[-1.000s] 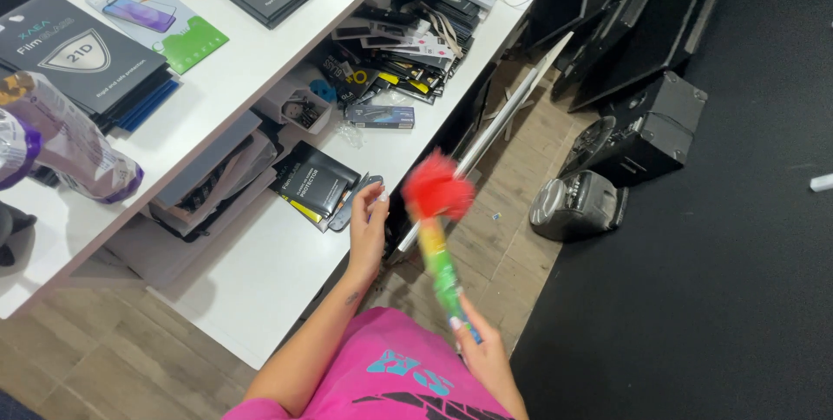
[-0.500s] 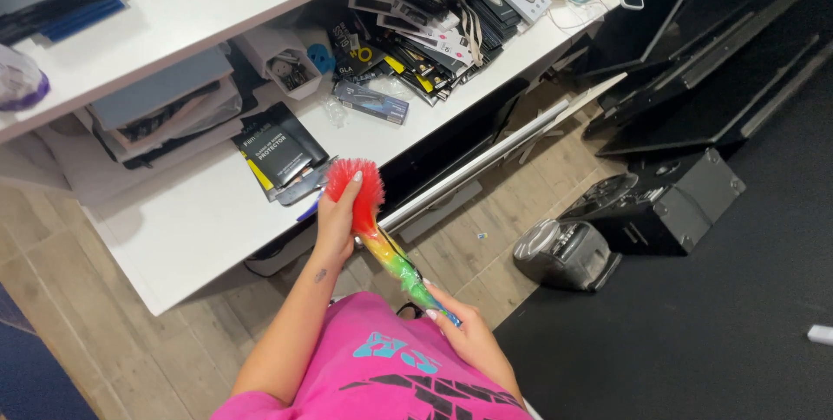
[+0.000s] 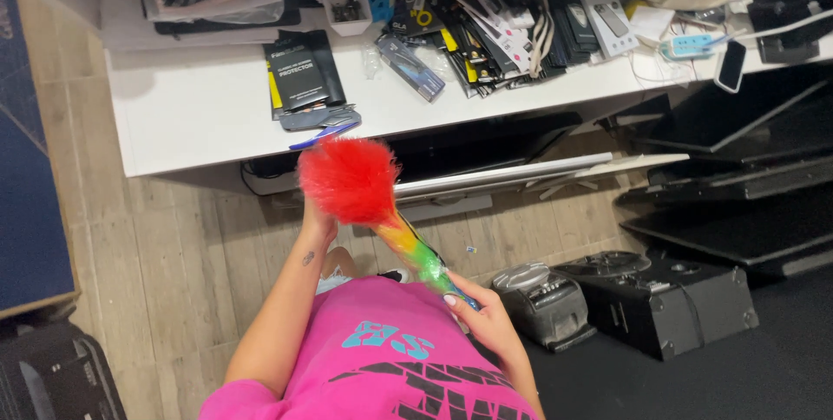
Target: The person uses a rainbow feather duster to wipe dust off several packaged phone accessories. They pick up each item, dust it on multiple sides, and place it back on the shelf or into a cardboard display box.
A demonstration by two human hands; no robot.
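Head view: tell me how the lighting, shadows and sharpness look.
Head view: even indoor light, no glare; soft shadow under the white shelf; the red duster head looks slightly soft, its fibres blending; the right hand on the rainbow handle is sharp; straight edges bow a little toward the frame borders.

Your right hand (image 3: 486, 320) grips the handle end of a rainbow duster (image 3: 382, 212), fingers (image 3: 453, 300) wrapped round it. Your left hand (image 3: 317, 225) sits against the underside of its red head, mostly hidden behind the fluff. The duster tilts up and away from your pink shirt (image 3: 390, 359) toward the white bench (image 3: 200, 116). On the bench, just beyond the red head, lies a black packet (image 3: 299, 73); to its right, a heap of packaged accessories (image 3: 495, 21).
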